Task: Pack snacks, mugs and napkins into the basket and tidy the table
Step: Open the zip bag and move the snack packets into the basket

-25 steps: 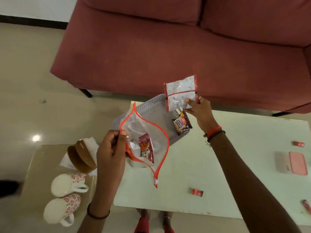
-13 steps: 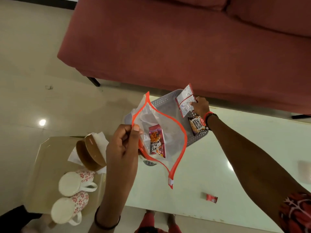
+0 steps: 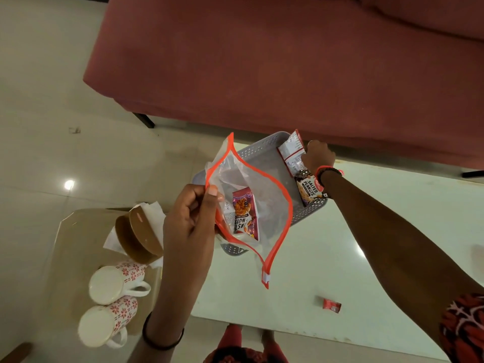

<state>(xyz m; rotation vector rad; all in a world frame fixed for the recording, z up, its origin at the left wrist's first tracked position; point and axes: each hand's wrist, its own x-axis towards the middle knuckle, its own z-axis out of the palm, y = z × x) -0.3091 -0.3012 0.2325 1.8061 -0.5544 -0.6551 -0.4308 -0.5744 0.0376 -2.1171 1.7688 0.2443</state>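
My left hand (image 3: 192, 221) pinches the rim of a clear zip pouch (image 3: 272, 195) with an orange edge, held open above the grey basket (image 3: 262, 150). A purple nut packet (image 3: 245, 214) sits inside the pouch. My right hand (image 3: 318, 155) reaches into the basket's far corner, gripping a white and red snack packet (image 3: 290, 150). A salted peanuts packet (image 3: 309, 188) lies in the basket by my wrist. Two floral mugs (image 3: 115, 282) (image 3: 103, 322) stand on the side table with white napkins (image 3: 153, 209).
A brown bowl (image 3: 137, 235) leans on the napkins on the low side table (image 3: 70, 247). A small red sachet (image 3: 331, 306) lies on the white table (image 3: 340, 258). A red sofa (image 3: 288, 61) stands just behind the table.
My right hand lowered the white and red packet from above the table into the basket's far corner. The pouch stays open in my left hand. The view shifted left.
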